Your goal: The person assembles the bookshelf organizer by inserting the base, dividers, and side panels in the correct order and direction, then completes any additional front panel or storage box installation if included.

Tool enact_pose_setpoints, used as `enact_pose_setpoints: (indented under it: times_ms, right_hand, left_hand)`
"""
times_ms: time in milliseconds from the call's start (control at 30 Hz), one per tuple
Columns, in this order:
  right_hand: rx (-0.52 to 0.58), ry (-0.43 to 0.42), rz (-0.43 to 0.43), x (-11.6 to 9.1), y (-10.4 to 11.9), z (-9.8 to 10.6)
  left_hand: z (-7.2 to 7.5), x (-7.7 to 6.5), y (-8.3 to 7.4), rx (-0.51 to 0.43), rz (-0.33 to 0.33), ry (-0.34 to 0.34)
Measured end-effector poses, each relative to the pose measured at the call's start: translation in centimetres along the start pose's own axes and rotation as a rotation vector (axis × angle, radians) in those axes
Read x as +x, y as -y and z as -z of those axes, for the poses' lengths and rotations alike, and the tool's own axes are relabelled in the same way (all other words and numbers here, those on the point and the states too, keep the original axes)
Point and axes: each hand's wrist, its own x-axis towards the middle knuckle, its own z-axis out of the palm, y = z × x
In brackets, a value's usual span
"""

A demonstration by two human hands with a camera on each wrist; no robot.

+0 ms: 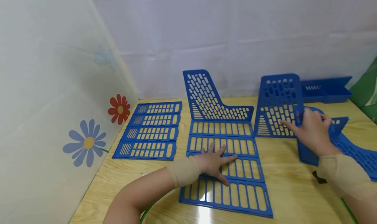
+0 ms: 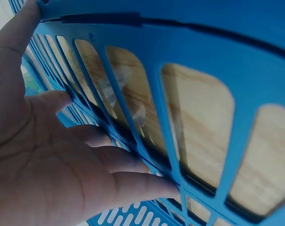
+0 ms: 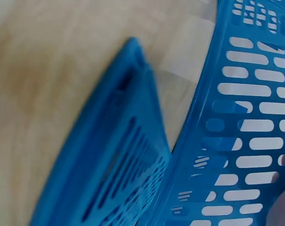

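My left hand [image 1: 210, 161] lies spread on a blue slotted plastic panel [image 1: 226, 209] made of several hinged strips, flat on the table. The left wrist view shows its fingertips against the panel's bars [image 2: 194, 42]. At that panel's far end stands an L-shaped perforated side panel [image 1: 249, 113]. Over on the right, my right hand [image 1: 315, 129] grips the edge of another perforated side panel [image 1: 298, 93], held upright with the thumb along its face. In the right wrist view this panel [image 3: 203, 108] fills the right side, and only a bit of the hand shows.
A second panel of hinged strips [image 1: 153, 140] lies flat on the left. Further perforated blue pieces [image 1: 353, 145] lie beyond and beside my right hand. A blue compartment tray [image 1: 335, 94] stands at the back right, near the white cloth wall [image 1: 235, 37].
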Motion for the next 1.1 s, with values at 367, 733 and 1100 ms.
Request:
enact_pose_setpoints:
  times_ms: [367, 733, 1100]
  right_hand:
    - [0.012, 0.032, 0.07, -0.1, -0.3, 0.4]
    - [0.061, 0.063, 0.1, -0.2, 2.0, -1.7]
    - [0.076, 0.07, 0.239, 0.0, 3.8, -2.9]
  left_hand:
    - [-0.2, 0.2, 0.0, 0.01, -0.001, -0.016]
    - [0.0, 0.2, -0.1, 0.005, -0.011, -0.02]
    - [0.1, 0.0, 0.0, 0.008, -0.064, -0.023]
